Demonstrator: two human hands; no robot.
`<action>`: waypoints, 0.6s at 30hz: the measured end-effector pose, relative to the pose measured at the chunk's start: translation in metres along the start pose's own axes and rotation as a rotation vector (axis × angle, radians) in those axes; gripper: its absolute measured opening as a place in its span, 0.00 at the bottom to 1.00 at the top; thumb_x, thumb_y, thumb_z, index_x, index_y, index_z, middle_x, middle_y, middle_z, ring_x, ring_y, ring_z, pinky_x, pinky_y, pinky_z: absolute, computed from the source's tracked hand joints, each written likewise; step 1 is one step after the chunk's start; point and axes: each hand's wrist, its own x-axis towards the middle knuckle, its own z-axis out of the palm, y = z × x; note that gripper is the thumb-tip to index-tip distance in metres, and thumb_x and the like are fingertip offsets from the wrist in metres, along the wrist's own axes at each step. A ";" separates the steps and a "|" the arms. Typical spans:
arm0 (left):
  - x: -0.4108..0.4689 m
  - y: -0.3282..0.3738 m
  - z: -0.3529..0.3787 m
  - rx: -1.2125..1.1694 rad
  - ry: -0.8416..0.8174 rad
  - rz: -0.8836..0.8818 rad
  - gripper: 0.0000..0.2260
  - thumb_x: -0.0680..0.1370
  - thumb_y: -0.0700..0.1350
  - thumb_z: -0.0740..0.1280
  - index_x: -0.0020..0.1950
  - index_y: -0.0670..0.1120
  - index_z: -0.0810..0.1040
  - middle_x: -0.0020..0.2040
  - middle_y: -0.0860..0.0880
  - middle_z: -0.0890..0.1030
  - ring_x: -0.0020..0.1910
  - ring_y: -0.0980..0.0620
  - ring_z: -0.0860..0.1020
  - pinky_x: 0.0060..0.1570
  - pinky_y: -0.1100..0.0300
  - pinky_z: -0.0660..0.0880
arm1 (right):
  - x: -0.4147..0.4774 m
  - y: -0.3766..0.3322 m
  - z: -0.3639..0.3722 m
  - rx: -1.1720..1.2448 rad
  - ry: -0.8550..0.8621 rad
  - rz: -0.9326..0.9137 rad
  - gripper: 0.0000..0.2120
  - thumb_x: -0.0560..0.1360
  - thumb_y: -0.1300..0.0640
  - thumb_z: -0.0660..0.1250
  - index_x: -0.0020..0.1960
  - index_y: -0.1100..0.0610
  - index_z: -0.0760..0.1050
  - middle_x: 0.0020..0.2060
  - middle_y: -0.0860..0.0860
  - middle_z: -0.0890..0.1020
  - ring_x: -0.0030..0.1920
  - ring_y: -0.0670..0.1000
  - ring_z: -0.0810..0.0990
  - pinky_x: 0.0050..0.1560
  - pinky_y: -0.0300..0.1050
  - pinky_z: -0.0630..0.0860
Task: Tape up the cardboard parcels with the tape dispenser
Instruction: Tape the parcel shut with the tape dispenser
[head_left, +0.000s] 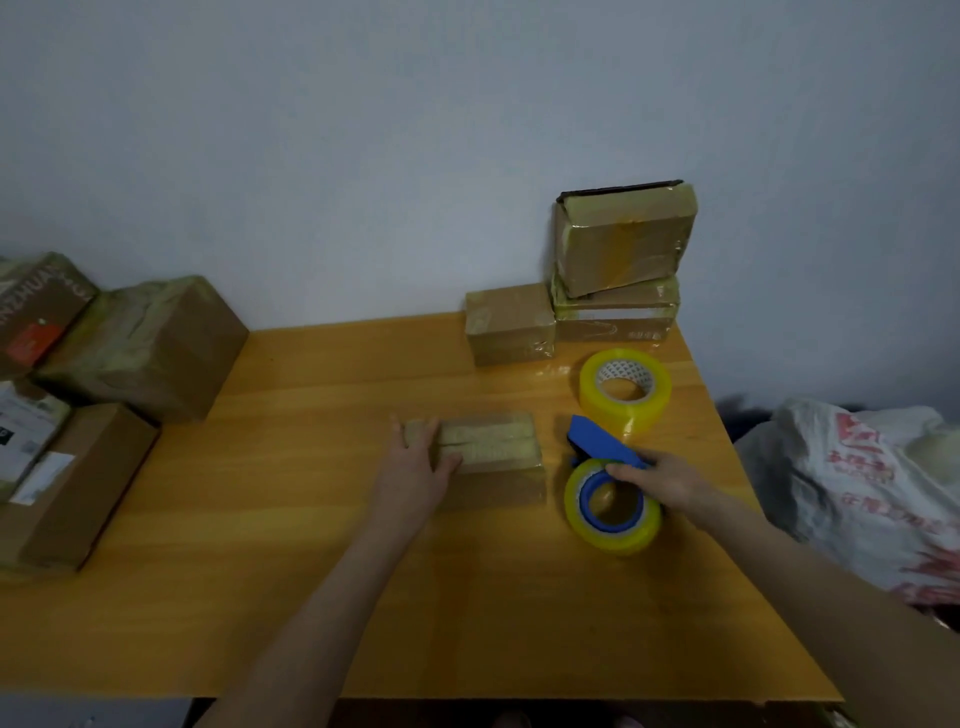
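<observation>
a plain room, likely a home corner used for packing: an orange wooden table (311, 519) set against a bare pale wall (363, 130), taped cardboard parcels (618, 249) stacked at its back right, more parcels (145, 343) piled at its left, a spare tape roll (625, 389), and a printed plastic bag (857, 483) slumped beside the table.

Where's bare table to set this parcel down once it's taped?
Bare table lies between the pile of boxes at left and the parcel under the left hand. The right is crowded: spare roll, tape dispenser in the right hand, stacked parcels.
</observation>
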 end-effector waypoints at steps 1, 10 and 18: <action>-0.002 -0.001 0.000 0.085 -0.020 0.006 0.27 0.80 0.60 0.57 0.77 0.55 0.57 0.78 0.39 0.48 0.75 0.38 0.56 0.69 0.47 0.62 | -0.001 -0.005 -0.003 -0.229 0.095 -0.088 0.31 0.76 0.40 0.65 0.74 0.54 0.66 0.64 0.53 0.75 0.61 0.54 0.75 0.53 0.47 0.75; -0.020 0.049 0.035 0.370 -0.078 0.361 0.25 0.82 0.58 0.46 0.77 0.58 0.40 0.76 0.48 0.36 0.75 0.40 0.37 0.71 0.39 0.38 | -0.030 -0.072 0.055 -0.239 0.035 -0.486 0.26 0.82 0.58 0.53 0.79 0.55 0.54 0.72 0.56 0.69 0.69 0.54 0.70 0.67 0.47 0.67; -0.021 0.069 0.044 0.265 -0.016 0.247 0.26 0.81 0.62 0.47 0.78 0.57 0.50 0.79 0.47 0.47 0.77 0.40 0.43 0.72 0.38 0.41 | -0.017 -0.075 0.052 0.024 0.036 -0.304 0.24 0.82 0.58 0.52 0.77 0.54 0.58 0.75 0.54 0.64 0.72 0.53 0.65 0.69 0.44 0.64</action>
